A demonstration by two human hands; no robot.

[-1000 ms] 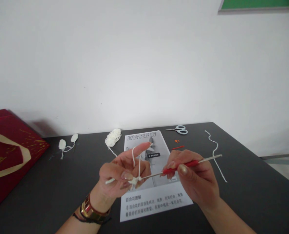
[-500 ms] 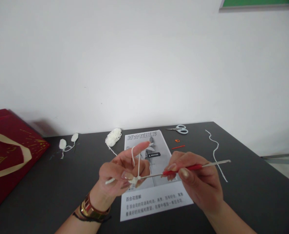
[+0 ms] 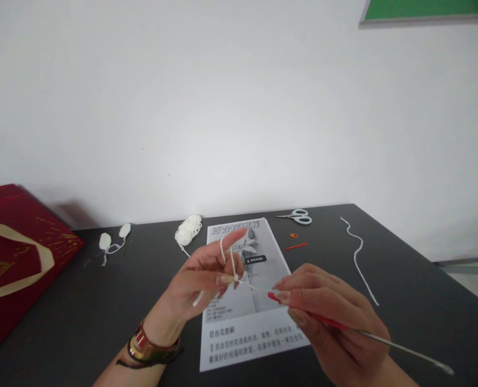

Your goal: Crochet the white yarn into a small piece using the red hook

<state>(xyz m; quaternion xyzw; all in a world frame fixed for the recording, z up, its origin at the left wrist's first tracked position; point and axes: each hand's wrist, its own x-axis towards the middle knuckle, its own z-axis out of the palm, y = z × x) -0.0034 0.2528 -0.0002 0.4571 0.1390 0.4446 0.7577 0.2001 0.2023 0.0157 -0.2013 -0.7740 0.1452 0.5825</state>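
My left hand (image 3: 207, 274) pinches a small piece of white crochet work (image 3: 233, 279) between thumb and fingers. White yarn (image 3: 222, 252) loops round its raised index finger, and a short tail hangs below the thumb. Closed round the red grip of a crochet hook (image 3: 400, 345) is my right hand (image 3: 335, 317). The hook's thin metal shaft reaches left to the white piece; its tip is hidden at the stitches. Both hands are held above a printed sheet (image 3: 255, 357) with a flower picture and Chinese text.
Behind the sheet lies a white yarn ball (image 3: 188, 230). Two small white crocheted pieces (image 3: 104, 241) are at left, beside a dark red gift bag (image 3: 21, 258). Scissors (image 3: 300, 216), an orange stitch marker (image 3: 294, 235), a red needle (image 3: 296, 246) and loose yarn (image 3: 358, 252) lie at right.
My right hand has turned and shifted slightly right and down, so the hook's back end now points down to the right. The left hand has tilted, with the white piece slightly higher.
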